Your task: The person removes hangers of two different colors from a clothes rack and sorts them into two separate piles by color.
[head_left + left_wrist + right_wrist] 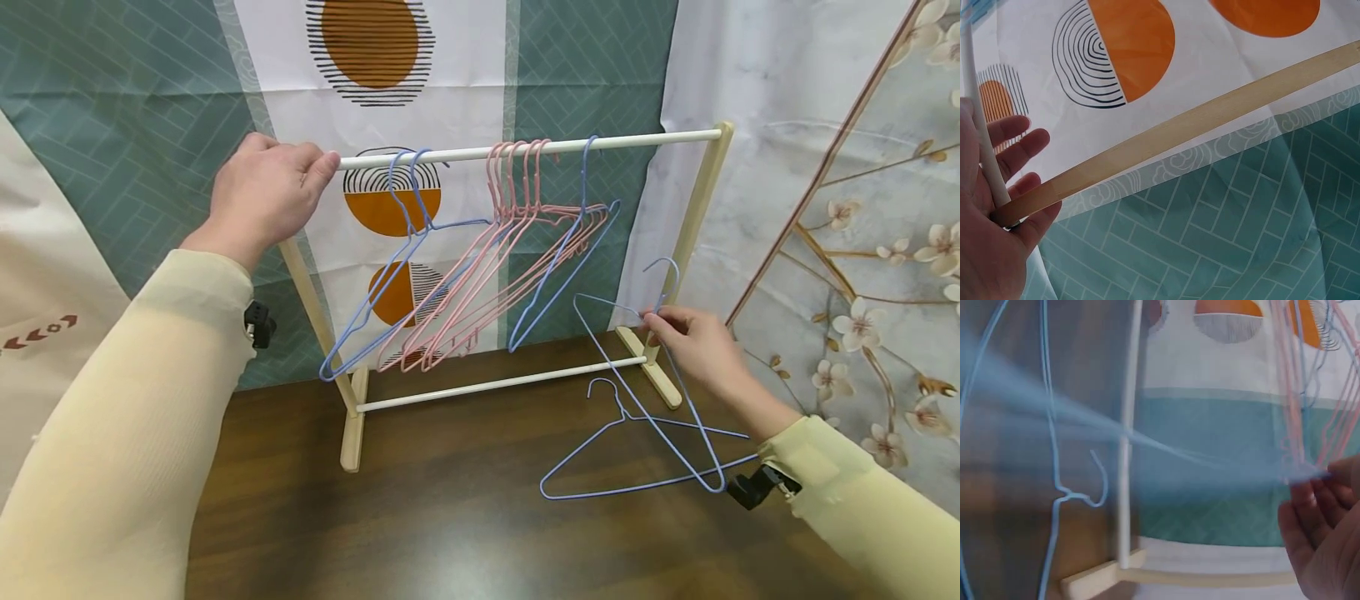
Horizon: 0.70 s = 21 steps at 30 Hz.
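My left hand (262, 187) grips a small clothes rack at its top left corner. In the left wrist view its fingers curl around the white top bar (988, 144) where it meets the wooden post (1116, 147). My right hand (693, 342) pinches a blue wire clothes hanger (723, 479) just below its hook, holding it tilted beside the rack's right post. In the right wrist view this hanger is a close blue blur (1072, 406). Below it, another blue hanger (577, 497) lies on the table, partly overlapped by the held one.
On the top bar (465, 154) hang two blue hangers (324, 371) at left, several pink hangers (537, 192) mid-bar and one blue hanger (585, 179) farther right. The rack's feet (351, 442) stand on the dark wooden table (420, 517). Patterned cloth (592, 67) hangs behind.
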Each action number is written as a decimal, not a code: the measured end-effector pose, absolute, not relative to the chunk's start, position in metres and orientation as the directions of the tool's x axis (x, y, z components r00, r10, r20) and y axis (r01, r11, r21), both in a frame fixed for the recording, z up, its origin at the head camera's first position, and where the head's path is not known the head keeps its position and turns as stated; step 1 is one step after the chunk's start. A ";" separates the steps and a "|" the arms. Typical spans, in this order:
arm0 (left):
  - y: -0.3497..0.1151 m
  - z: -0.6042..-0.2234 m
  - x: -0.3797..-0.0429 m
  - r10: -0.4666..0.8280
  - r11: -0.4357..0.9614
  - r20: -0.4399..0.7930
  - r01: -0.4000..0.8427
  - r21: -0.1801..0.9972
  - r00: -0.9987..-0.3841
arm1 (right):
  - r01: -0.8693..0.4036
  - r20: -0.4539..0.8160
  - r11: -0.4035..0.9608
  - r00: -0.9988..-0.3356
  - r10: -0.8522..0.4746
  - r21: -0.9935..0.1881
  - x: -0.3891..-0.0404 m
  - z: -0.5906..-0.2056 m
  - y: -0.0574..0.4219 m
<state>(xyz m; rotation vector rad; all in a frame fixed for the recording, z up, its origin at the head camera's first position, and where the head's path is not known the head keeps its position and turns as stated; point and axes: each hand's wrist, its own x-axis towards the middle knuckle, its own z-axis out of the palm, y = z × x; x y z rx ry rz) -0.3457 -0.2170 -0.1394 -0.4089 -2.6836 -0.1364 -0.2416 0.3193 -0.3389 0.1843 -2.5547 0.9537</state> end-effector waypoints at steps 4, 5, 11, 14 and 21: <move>-0.217 -0.141 -0.346 0.267 0.951 0.429 0.308 0.028 -0.863 | -0.290 0.372 0.712 -0.927 -0.044 -0.639 -0.240 -0.349 0.322; -0.217 -0.141 -0.346 0.267 0.951 0.434 0.308 0.026 -0.860 | -0.292 0.359 0.701 -0.932 -0.055 -0.651 -0.240 -0.350 0.322; -0.217 -0.144 -0.346 0.265 0.949 0.448 0.314 0.038 -0.854 | -0.240 0.223 0.677 -0.968 -0.114 -0.696 -0.237 -0.359 0.320; -0.217 -0.147 -0.347 0.264 0.949 0.448 0.314 0.040 -0.854 | -0.223 0.185 0.708 -0.974 -0.132 -0.670 -0.238 -0.364 0.320; -0.215 -0.148 -0.347 0.251 0.954 0.463 0.300 0.033 -0.850 | -0.279 0.193 0.746 -0.960 -0.203 -0.604 -0.245 -0.377 0.322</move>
